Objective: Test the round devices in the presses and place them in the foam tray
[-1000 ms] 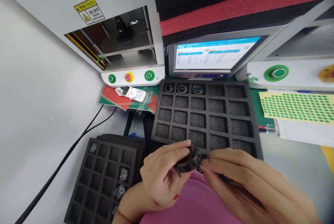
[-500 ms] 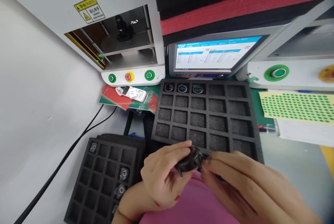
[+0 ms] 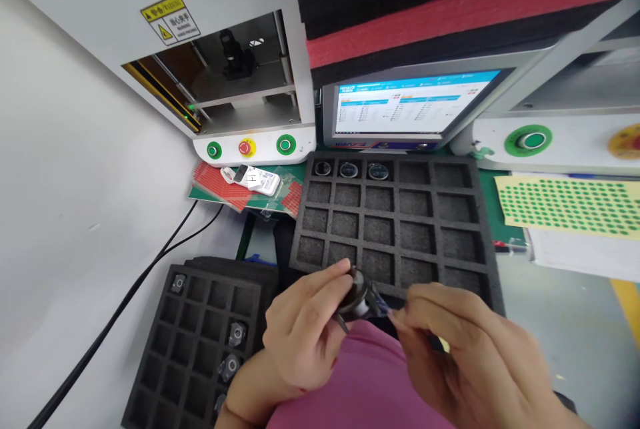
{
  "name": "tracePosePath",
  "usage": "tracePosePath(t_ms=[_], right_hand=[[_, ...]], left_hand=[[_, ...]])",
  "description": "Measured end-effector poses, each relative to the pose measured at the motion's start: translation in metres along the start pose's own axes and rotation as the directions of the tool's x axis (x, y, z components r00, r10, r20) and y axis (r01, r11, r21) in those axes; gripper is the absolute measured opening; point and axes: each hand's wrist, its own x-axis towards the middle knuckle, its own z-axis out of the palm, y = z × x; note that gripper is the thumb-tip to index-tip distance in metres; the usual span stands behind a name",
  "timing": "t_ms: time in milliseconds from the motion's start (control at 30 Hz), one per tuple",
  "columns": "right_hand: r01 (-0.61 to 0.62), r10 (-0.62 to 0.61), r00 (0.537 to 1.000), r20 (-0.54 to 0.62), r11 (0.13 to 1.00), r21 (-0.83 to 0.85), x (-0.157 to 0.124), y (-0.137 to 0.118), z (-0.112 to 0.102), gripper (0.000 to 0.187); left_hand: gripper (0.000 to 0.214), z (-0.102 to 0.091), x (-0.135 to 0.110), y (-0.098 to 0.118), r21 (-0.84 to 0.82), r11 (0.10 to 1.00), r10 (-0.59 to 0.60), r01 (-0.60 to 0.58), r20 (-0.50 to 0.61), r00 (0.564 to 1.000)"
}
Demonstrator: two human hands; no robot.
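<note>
One black round part (image 3: 356, 295) gripped in left hand (image 3: 300, 335), at near edge of large foam tray (image 3: 395, 214). Just beside, right hand (image 3: 460, 342), fingertips pinched, on what unclear. Three round pieces (image 3: 349, 169) in tray's far row; four grey pieces (image 3: 236, 333) in smaller tray (image 3: 220, 275) to its left.

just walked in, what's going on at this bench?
A person holds a small round black part in the left hand, close to the chest. The right hand has its fingertips at the part's edge; whether they grip anything is unclear. Ahead lies a black foam tray with three parts in its far row. A second foam tray at lower left holds a few more.
</note>
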Motion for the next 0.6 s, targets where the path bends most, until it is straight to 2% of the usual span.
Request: tracePosePath(t_ms=[133,233,333,400,500,600], right_hand=[[-0.06,0.06,0.998,0.01,0.998,0.006,-0.001,0.002,0.001,0.014],[-0.168,0.167,0.986,0.006,0.985,0.051,-0.002,0.004,0.003,0.014],[-0.313,0.323,0.946,-0.022,0.93,0.195,-0.004,0.006,0.004,0.013],[-0.366,0.386,0.923,-0.009,0.883,0.294,-0.005,0.007,0.005,0.017],[-0.426,0.412,0.903,0.119,0.835,0.348,-0.002,0.01,0.007,0.023],[-0.509,0.458,0.86,0.224,0.746,0.429,0.002,0.014,0.011,0.007]], left_hand=[[0.026,0.002,0.004,0.002,-0.011,1.0,-0.024,0.024,0.006,1.0],[0.014,0.006,0.008,0.004,-0.121,0.975,-0.18,0.185,0.052,0.982],[0.008,0.012,0.009,0.003,-0.382,0.829,-0.393,0.409,0.125,0.911],[0.008,0.015,0.009,0.002,-0.539,0.692,-0.469,0.48,0.17,0.867],[0.009,0.015,0.011,0.002,-0.641,0.558,-0.484,0.526,0.264,0.834],[0.015,0.015,0.011,0.003,-0.672,0.458,-0.444,0.582,0.394,0.805]])
